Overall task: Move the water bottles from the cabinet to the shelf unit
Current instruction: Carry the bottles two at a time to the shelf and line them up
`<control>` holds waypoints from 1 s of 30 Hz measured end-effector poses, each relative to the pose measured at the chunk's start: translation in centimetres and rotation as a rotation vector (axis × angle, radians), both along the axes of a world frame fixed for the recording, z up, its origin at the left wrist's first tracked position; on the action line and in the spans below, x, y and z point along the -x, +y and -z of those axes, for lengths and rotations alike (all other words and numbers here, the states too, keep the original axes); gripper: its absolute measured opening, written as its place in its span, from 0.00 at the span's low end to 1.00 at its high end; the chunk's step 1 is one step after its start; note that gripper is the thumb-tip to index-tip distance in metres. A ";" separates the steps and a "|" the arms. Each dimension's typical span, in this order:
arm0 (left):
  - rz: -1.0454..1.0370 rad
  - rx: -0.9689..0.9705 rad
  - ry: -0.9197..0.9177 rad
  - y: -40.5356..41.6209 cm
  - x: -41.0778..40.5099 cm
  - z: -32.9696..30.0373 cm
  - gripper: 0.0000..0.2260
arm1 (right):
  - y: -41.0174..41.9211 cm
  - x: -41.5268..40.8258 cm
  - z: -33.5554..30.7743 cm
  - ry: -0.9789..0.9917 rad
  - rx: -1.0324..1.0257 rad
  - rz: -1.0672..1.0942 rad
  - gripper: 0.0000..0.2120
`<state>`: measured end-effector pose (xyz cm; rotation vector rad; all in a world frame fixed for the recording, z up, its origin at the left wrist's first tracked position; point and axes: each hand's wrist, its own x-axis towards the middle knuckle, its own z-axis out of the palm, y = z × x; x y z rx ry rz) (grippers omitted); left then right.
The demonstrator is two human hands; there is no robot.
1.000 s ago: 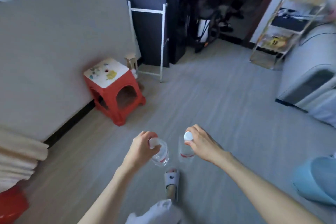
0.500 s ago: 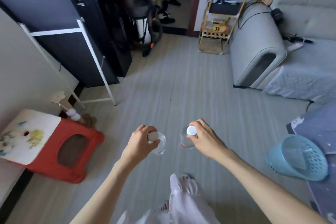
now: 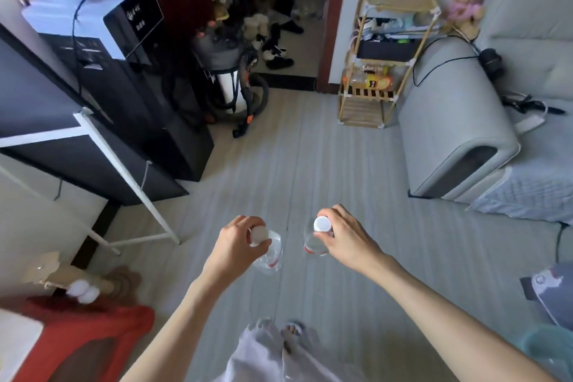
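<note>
My left hand (image 3: pixel 237 243) grips a clear water bottle (image 3: pixel 270 253) by its neck, just under the white cap; the bottle hangs tilted over the floor. In my right hand (image 3: pixel 344 237) a second clear bottle (image 3: pixel 313 246) with a white cap and red label hangs the same way, held at the neck. Both are carried in front of me at about waist height. A bamboo shelf unit (image 3: pixel 386 53) stands ahead against the far wall, between the doorway and the sofa, with items on its middle tiers. Its top tier looks bare.
A grey sofa (image 3: pixel 459 121) runs along the right. At left stand a black water dispenser (image 3: pixel 124 71), a white metal frame (image 3: pixel 124 170) and a red stool (image 3: pixel 90 338). A vacuum cleaner (image 3: pixel 229 80) sits by the doorway. Grey floor lies open between me and the shelf.
My view has swung right and forward: the red stool slid to the lower left, and the shelf unit and sofa came closer. Both hands kept hold of their bottles.
</note>
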<state>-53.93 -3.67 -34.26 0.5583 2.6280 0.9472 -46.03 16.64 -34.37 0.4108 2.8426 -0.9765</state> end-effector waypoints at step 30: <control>0.200 -0.034 -0.028 52.2 56.9 -2.2 0.12 | 49.4 52.8 -2.5 0.104 -0.065 0.140 0.11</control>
